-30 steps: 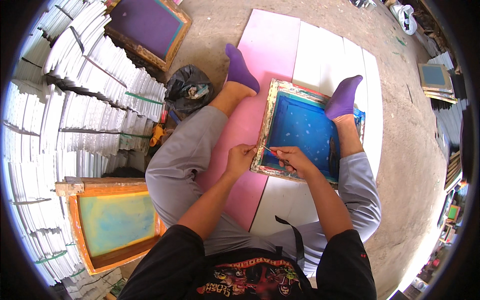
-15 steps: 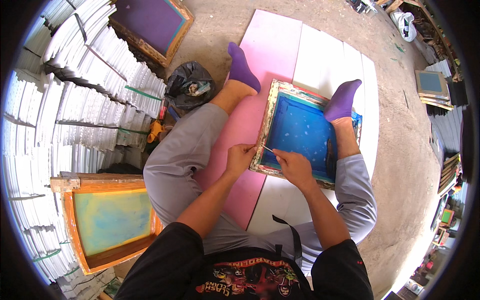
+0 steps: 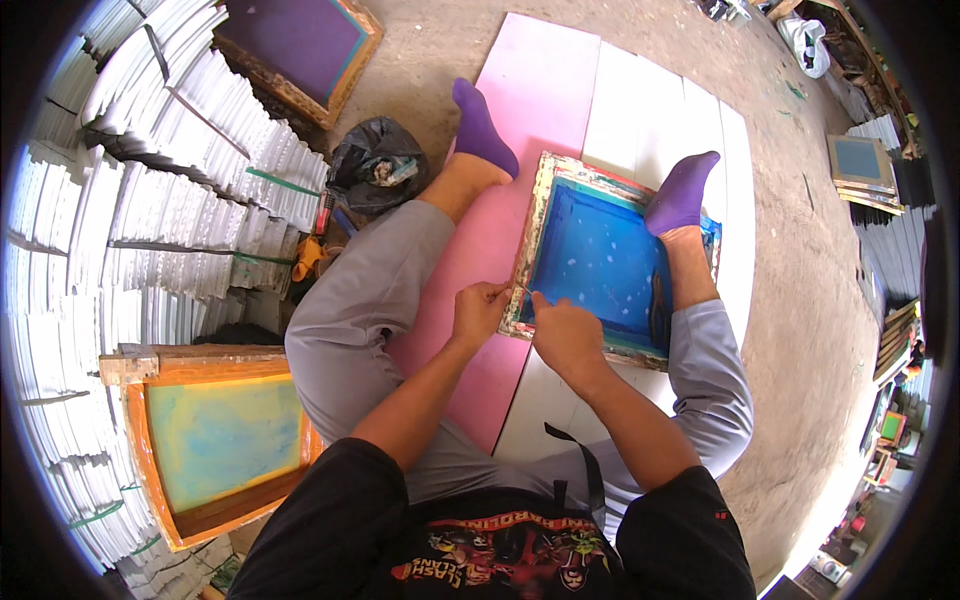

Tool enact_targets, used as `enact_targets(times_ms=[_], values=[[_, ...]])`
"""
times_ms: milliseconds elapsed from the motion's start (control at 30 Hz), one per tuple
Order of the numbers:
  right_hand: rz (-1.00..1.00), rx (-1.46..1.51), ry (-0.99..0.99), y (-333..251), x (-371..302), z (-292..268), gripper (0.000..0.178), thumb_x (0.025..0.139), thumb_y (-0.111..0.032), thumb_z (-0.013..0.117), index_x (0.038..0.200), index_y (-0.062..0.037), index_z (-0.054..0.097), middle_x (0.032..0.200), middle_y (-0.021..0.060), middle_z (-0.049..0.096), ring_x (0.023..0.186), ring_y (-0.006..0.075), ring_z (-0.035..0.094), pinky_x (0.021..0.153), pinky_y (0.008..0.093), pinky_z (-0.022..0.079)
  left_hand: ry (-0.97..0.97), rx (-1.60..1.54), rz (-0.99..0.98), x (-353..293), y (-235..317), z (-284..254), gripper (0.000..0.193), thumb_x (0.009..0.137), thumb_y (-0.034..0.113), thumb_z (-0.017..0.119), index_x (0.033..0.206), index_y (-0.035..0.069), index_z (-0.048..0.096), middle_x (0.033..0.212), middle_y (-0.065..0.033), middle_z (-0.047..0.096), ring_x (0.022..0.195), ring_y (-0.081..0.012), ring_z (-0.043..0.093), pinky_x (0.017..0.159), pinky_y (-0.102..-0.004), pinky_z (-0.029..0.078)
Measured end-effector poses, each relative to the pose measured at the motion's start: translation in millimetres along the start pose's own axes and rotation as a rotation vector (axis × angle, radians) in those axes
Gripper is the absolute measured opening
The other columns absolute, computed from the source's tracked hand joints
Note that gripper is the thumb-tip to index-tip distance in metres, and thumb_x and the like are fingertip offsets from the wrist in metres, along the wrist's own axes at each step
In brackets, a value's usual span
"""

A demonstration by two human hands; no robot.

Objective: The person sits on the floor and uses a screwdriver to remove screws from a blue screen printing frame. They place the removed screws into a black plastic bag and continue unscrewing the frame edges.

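A silk-screen frame [image 3: 532, 232] with worn, paint-flecked wood and blue mesh lies between my legs, on the pink and white boards. My right hand [image 3: 566, 335] is closed round a thin metal-shafted tool [image 3: 525, 290], most of it hidden in the fist. Its slim tip points left at the near part of the frame's left side. Right beside that tip, my left hand [image 3: 481, 312] pinches at the frame's outer edge; whatever sits between its fingertips is too small to make out. My right foot [image 3: 682, 195], in a purple sock, rests on the frame's far right part.
Stacks of white paper [image 3: 160, 210] rise along the left. An orange-framed screen [image 3: 215, 440] leans at lower left, and a purple screen [image 3: 300, 45] lies at the far left. A black plastic bag [image 3: 375, 165] stands by my left foot. Concrete floor [image 3: 800, 330] stretches to the right.
My right hand has shifted slightly left and turned, so less of the tool's shaft shows. The left hand stays at the frame's edge, almost unmoved.
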State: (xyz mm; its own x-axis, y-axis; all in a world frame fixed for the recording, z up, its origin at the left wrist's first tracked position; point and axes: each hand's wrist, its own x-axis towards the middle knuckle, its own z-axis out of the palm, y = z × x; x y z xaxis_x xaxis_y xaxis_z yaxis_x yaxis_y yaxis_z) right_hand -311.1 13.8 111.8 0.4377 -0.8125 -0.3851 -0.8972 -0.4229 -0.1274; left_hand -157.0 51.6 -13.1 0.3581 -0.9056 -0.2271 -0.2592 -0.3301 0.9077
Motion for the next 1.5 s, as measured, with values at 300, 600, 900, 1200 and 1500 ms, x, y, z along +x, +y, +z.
enact_targets(times_ms=[300,600,900,1200,1500], values=[[-0.079,0.545,-0.003,64.3,16.9,41.3,0.033,0.102,-0.028,0.060,0.134,-0.0230,0.070,0.089,0.0198,0.073,0.086,0.0396,0.071,0.076,0.0449,0.054,-0.007,-0.035,-0.005,3.4,-7.0,-1.2,0.023,0.094,0.013,0.073,0.110,-0.002,0.078,0.091,-0.0181,0.078,0.078,-0.0190,0.075,0.072,-0.0318,0.057],[-0.116,0.273,0.058,52.0,10.0,23.2,0.034,0.102,-0.027,0.057,0.133,-0.0235,0.070,0.090,0.0186,0.072,0.083,0.0401,0.071,0.074,0.0522,0.056,-0.038,-0.037,-0.034,-0.2,4.3,-6.5,0.020,0.094,0.015,0.073,0.109,0.002,0.079,0.085,-0.0178,0.077,0.073,-0.0183,0.074,0.068,-0.0317,0.055],[-0.094,0.448,0.069,53.2,16.9,52.6,0.036,0.099,-0.022,0.058,0.134,-0.0207,0.068,0.086,0.0185,0.070,0.073,0.0391,0.071,0.066,0.0500,0.058,-0.015,0.015,0.019,1.3,1.6,2.4,0.025,0.094,0.017,0.072,0.108,-0.003,0.077,0.090,-0.0202,0.077,0.080,-0.0215,0.075,0.073,-0.0335,0.056],[-0.072,0.808,-0.003,67.0,21.4,59.8,0.033,0.101,-0.025,0.059,0.130,-0.0198,0.072,0.081,0.0172,0.071,0.067,0.0370,0.069,0.065,0.0459,0.056,0.005,-0.033,0.011,0.5,0.0,1.5,0.022,0.093,0.013,0.072,0.110,0.002,0.079,0.086,-0.0177,0.077,0.075,-0.0200,0.074,0.070,-0.0319,0.056],[-0.254,0.317,0.272,75.8,19.5,73.8,0.033,0.102,-0.024,0.064,0.132,-0.0162,0.073,0.064,0.0076,0.058,0.062,0.0164,0.057,0.063,0.0365,0.047,-0.021,-0.120,-0.026,-0.2,-3.1,1.5,0.022,0.095,0.011,0.072,0.109,-0.006,0.077,0.093,-0.0146,0.079,0.081,-0.0128,0.072,0.072,-0.0286,0.056]])
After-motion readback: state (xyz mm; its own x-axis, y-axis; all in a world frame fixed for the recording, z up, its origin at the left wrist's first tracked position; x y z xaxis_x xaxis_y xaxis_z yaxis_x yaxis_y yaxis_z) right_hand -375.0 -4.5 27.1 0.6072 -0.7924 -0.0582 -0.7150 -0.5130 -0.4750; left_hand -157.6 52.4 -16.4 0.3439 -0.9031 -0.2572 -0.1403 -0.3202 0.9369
